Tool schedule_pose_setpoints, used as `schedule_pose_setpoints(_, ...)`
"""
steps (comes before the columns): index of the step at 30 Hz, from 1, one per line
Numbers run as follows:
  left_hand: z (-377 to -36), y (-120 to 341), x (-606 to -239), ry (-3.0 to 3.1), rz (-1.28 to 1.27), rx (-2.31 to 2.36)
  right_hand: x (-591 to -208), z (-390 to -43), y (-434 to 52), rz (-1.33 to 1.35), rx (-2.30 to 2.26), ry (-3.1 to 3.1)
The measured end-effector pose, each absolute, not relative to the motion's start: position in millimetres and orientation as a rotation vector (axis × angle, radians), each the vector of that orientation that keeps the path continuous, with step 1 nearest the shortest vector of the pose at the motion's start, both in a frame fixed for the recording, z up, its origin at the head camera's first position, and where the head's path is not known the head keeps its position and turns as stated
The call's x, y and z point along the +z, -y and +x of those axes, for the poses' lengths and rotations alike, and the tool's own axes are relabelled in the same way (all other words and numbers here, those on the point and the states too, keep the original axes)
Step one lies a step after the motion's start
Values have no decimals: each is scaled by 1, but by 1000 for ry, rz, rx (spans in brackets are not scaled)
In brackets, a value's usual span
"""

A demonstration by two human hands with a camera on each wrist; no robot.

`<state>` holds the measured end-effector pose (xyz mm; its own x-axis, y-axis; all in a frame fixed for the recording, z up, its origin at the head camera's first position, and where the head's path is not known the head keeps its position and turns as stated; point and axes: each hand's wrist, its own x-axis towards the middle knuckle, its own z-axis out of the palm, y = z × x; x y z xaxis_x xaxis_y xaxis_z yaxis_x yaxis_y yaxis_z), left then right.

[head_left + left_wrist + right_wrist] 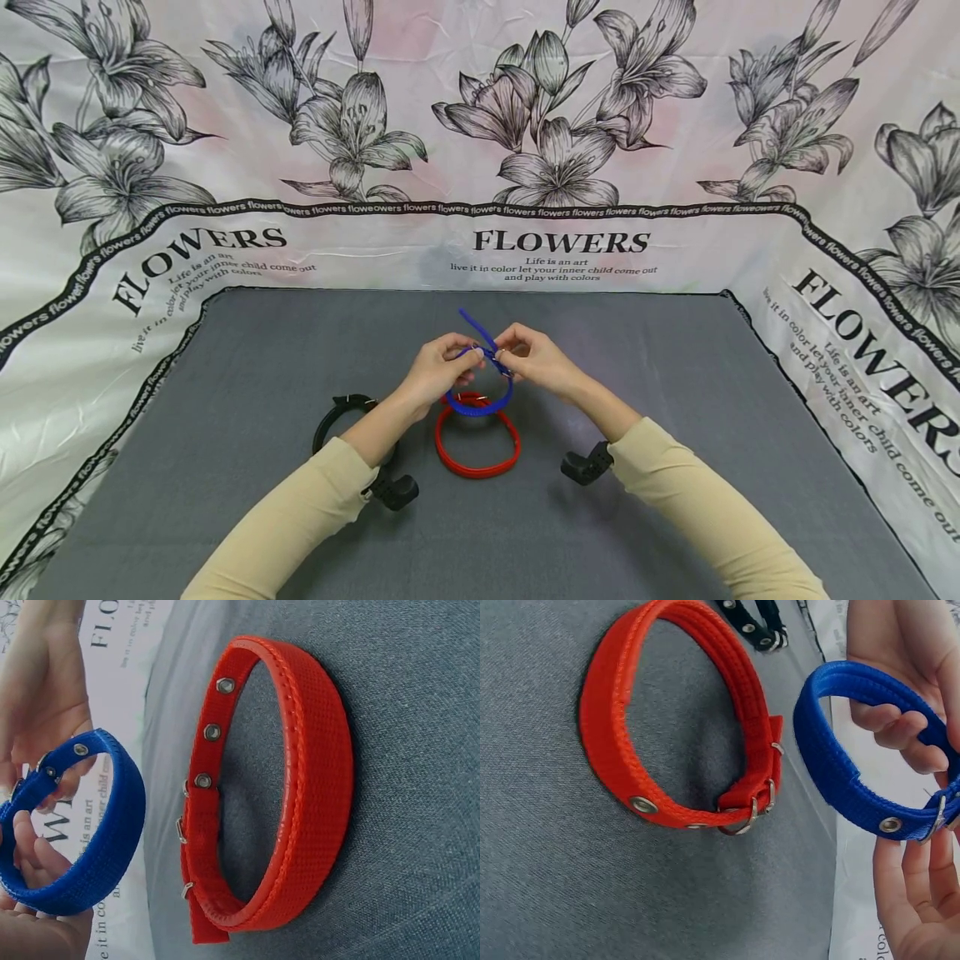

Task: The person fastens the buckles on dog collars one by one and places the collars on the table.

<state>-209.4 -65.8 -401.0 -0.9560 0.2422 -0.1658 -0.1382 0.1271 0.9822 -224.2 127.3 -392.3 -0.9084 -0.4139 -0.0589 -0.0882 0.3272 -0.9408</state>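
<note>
Both hands hold a blue collar (480, 409) up over the table, its strap bent into a loop. The left hand (442, 364) pinches the strap between thumb and fingers at the left of the buckle. Close by, the right hand (538, 358) pinches it at the buckle's right, and the strap's free end sticks up between the hands. Metal eyelets and a buckle show on the blue collar (890, 824) in the right wrist view. Below it a red collar (477, 472), buckled into a ring, lies on the grey cloth.
A black collar (321, 433) lies to the left, partly hidden behind the left forearm. Grey cloth (645, 350) covers the table. Behind and at the sides hangs a white flower-printed cloth (420, 250). Black wrist cameras (587, 464) hang below both forearms.
</note>
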Motion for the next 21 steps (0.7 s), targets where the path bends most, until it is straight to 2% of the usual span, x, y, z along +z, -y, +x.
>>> schedule_pose_setpoints(21, -208, 63, -397, -2117, 58, 1939, -392, -222, -127, -439, -1641, -2277)
